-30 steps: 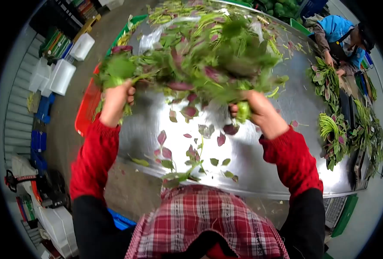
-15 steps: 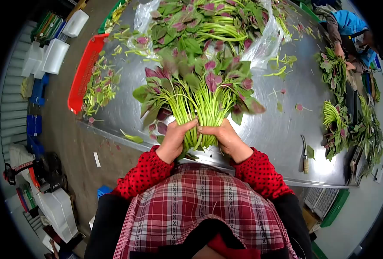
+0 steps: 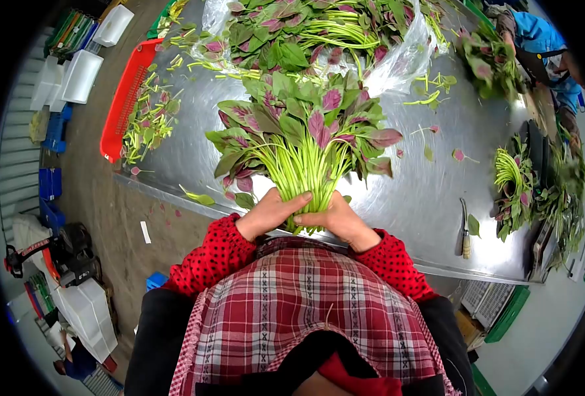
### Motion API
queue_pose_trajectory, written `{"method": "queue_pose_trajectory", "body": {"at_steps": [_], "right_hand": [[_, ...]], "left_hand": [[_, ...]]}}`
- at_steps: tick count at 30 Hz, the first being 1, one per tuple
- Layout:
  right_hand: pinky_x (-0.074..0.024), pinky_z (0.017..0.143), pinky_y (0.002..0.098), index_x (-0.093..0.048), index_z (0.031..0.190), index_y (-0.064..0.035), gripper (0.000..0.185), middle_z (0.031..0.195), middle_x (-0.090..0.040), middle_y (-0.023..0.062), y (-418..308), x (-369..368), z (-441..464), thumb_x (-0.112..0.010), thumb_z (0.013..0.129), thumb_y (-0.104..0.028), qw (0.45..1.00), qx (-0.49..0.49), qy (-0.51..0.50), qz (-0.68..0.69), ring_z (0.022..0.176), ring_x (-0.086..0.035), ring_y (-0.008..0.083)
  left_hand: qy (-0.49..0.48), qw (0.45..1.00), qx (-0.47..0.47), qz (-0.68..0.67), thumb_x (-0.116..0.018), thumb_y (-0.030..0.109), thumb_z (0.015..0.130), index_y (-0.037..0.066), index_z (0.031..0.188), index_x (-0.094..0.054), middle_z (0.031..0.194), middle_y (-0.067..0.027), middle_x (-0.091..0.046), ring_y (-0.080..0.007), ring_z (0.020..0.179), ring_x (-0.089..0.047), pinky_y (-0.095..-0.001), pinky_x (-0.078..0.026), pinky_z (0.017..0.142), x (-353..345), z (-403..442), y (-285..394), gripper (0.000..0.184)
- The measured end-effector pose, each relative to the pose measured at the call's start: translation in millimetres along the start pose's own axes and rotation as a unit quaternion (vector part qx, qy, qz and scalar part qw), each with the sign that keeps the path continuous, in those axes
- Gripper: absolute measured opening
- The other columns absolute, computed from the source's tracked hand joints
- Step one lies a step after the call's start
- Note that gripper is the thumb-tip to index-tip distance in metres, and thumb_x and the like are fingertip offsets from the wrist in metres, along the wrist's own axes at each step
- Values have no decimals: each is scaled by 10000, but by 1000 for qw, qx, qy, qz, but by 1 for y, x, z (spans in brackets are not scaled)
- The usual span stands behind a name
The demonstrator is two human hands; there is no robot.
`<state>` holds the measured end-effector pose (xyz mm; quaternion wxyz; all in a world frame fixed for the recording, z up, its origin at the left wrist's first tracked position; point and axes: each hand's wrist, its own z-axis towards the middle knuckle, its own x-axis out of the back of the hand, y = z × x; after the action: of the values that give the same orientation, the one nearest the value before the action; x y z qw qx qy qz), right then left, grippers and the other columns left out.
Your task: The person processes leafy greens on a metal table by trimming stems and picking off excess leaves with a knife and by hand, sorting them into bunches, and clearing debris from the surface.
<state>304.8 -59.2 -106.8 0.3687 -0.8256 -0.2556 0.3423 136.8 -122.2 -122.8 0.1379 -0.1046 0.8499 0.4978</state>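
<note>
A bunch of leafy greens (image 3: 306, 165) with green stems and green-purple leaves stands upright at the near edge of the metal table (image 3: 418, 198). My left hand (image 3: 273, 212) is wrapped round the lower stems from the left. From the right, my right hand (image 3: 337, 218) grips the same stems, the thumbs close together at the front. The fingers behind the stems are hidden. Beyond the bunch lies a large pile of the same greens (image 3: 306, 33) on clear plastic (image 3: 404, 63).
A red basket (image 3: 124, 99) is at the table's left edge beside trimmed scraps (image 3: 151, 125). A wooden-handled knife (image 3: 465, 231) lies at the right. A tied bundle (image 3: 513, 178) sits near a device at the right edge. A co-worker in blue (image 3: 536, 36) holds greens (image 3: 490, 63).
Both hands first held separate clumps apart, then came together round one bunch. Since then the hands have shifted slightly and the leaves settled. The co-worker's greens have moved up and left.
</note>
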Motion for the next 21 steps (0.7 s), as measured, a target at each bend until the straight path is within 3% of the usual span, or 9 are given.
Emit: {"method": "queue_pose_trajectory", "body": {"at_steps": [4,6,8,10,12,13,16,18,21], "right_hand": [[-502,721,275,-633,1038,19,305,884,-656,58,6,-22,3,-692,741,44,995,21,37,90,812,-613,134],[-499,708,272,-642,1018,17,298,865,-655,49,6,-19,2,-687,725,51,996,22,46,75,803,-611,129],[-495,689,272,-650,992,5,281,870,-658,41,3,-19,0,-682,716,50,998,6,68,-12,796,-610,120],[-491,673,282,-645,976,7,273,860,-662,57,7,-21,2,-676,707,40,995,19,81,-53,781,-611,120],[-495,685,297,-633,969,20,257,843,-660,77,-5,-30,3,-668,715,25,985,73,93,-129,781,-612,130],[-501,720,301,-620,991,31,264,859,-664,90,-3,-29,6,-658,731,8,977,-10,71,-203,804,-613,138],[-501,746,292,-620,1002,28,277,884,-674,82,-7,-30,0,-660,728,10,982,70,90,-154,823,-610,128],[-498,759,286,-624,1013,21,311,910,-678,72,3,-23,1,-685,708,11,991,66,93,-76,831,-607,119],[-503,743,285,-628,1029,11,313,905,-676,50,-1,-22,-1,-704,727,-23,986,24,65,-155,834,-607,112]], "left_hand": [[1,998,-50,38,-649,332,889,9,1163,-611,995,-73,-678,-120,842,-630,-277,-512,711,0,0,-3,426],[67,961,98,250,-704,351,824,5,1045,-670,766,-81,-687,-130,662,-646,-280,-509,606,0,-9,19,412],[239,874,-50,420,-772,193,749,-11,948,-672,568,-42,-582,-84,543,-540,-253,-437,507,-4,-34,27,302],[253,863,-189,395,-806,165,703,11,967,-664,564,-26,-547,-85,521,-513,-251,-415,477,-10,-46,48,337],[208,855,-247,406,-801,149,698,36,998,-655,585,-31,-525,-109,507,-503,-265,-409,467,-25,-34,58,352],[172,856,-237,426,-787,129,704,34,938,-666,615,-43,-528,-127,516,-514,-275,-418,480,-26,-26,57,280],[112,839,-285,450,-753,89,729,29,863,-680,640,-58,-564,-133,536,-540,-284,-429,503,-16,-25,40,164],[-126,941,-72,306,-694,62,790,6,775,-672,689,-47,-648,-106,618,-593,-287,-447,529,-13,-44,63,62],[-53,941,-161,293,-690,63,807,12,788,-675,656,-21,-639,-73,582,-573,-261,-442,507,-17,-36,71,57]]}}
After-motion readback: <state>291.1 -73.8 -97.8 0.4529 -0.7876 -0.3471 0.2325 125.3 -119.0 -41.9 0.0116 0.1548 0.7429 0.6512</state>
